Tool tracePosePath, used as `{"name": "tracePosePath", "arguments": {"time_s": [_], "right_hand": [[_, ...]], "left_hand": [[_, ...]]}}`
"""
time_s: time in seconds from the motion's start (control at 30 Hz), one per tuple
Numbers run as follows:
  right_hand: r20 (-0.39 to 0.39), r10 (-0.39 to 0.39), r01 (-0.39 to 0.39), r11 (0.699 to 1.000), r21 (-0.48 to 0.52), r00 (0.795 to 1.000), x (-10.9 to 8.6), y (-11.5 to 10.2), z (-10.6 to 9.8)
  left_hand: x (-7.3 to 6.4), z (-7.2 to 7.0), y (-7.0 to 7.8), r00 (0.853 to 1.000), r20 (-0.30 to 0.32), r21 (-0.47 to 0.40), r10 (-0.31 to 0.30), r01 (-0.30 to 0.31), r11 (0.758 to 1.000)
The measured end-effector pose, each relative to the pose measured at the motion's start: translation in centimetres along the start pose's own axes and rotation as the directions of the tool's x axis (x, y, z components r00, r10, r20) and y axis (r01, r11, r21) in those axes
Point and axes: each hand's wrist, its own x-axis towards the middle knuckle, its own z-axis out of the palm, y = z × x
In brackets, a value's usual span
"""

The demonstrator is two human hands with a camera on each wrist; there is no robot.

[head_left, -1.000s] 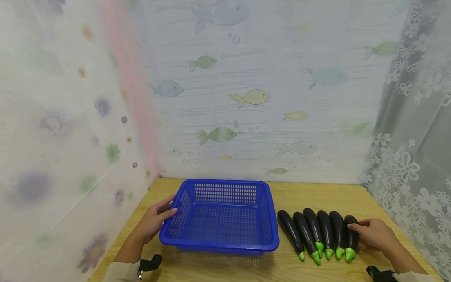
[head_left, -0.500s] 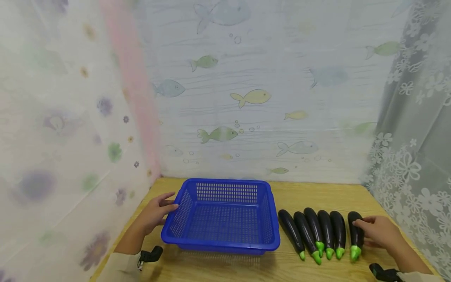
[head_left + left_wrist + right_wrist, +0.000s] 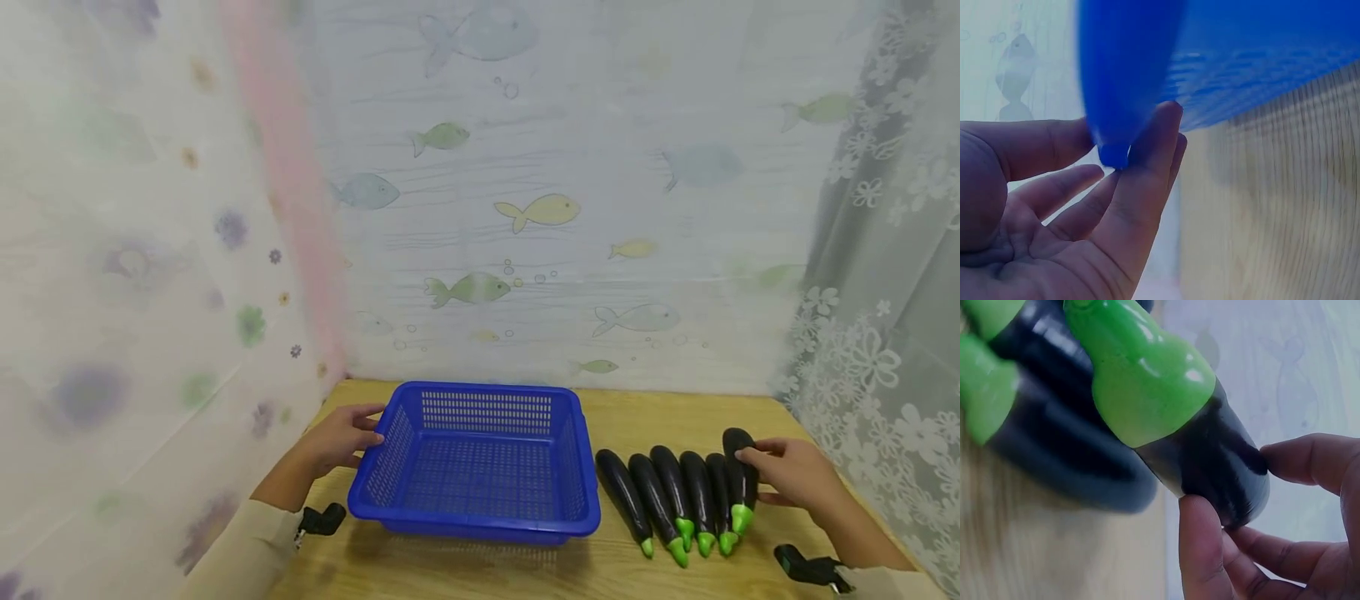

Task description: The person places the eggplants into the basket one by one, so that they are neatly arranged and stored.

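Observation:
My left hand [image 3: 341, 440] pinches the left rim of a blue plastic basket [image 3: 474, 527]. In the left wrist view, thumb and fingers lie on either side of that blue rim [image 3: 1125, 81]. The basket has slatted walls and nothing inside. On the right, my right hand [image 3: 798, 475] holds a dark eggplant [image 3: 738, 467] with a green cap, raised a little above the others. The right wrist view has the thumb and fingers around the dark body of this eggplant [image 3: 1222, 462]. Several similar eggplants [image 3: 663, 492] lie side by side between the basket and the right hand.
The wooden table [image 3: 667, 408] carries everything. Behind it hangs a fish-patterned curtain [image 3: 540, 333]; a flowered sheet [image 3: 150, 333] borders the left side and a lace curtain [image 3: 862, 358] the right. Both wrists wear black camera mounts [image 3: 322, 520].
My right hand first drew the end eggplant rightward from the row, then lifted it and brought it back left over its neighbour. The left hand stays at the basket rim.

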Motion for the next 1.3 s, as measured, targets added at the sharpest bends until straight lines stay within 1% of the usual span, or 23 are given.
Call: {"name": "tracePosePath", "arguments": {"time_s": [0.17,0.27,0.43,0.57,0.8,1.1,1.3], "right_hand": [[0.008,-0.04,0.04,0.999,0.028,0.999,-0.4,-1.8,1.0],[0.009,-0.057,0.057,0.997,0.049,0.998,-0.5,-2.9,1.6],[0.012,-0.063,0.062,0.995,0.076,0.998,-0.1,-4.6,2.5],[0.023,-0.082,0.08,0.993,0.09,0.996,0.2,-5.8,3.4],[0.026,-0.129,0.124,0.983,0.135,0.991,0.6,-7.6,4.8],[0.03,-0.171,0.163,0.97,0.179,0.985,1.2,-9.6,6.5],[0.033,-0.184,0.173,0.963,0.205,0.982,1.7,-11.2,7.7]], "left_hand": [[0.3,0.0,-0.6,1.0,-0.005,-0.081,-0.004,0.004,0.997],[0.3,-0.2,-0.9,1.0,0.013,-0.116,0.012,-0.01,0.993],[0.1,-0.2,-1.3,0.999,0.032,-0.149,0.032,-0.027,0.989],[0.1,-0.1,-1.4,0.999,0.037,-0.174,0.035,-0.028,0.984],[0.1,0.1,-1.3,1.0,0.009,-0.168,0.011,-0.009,0.986],[-0.3,0.4,-1.0,1.0,-0.002,-0.158,-0.009,0.009,0.987],[-0.3,0.8,-0.8,0.999,-0.04,-0.142,-0.025,0.019,0.99]]}}
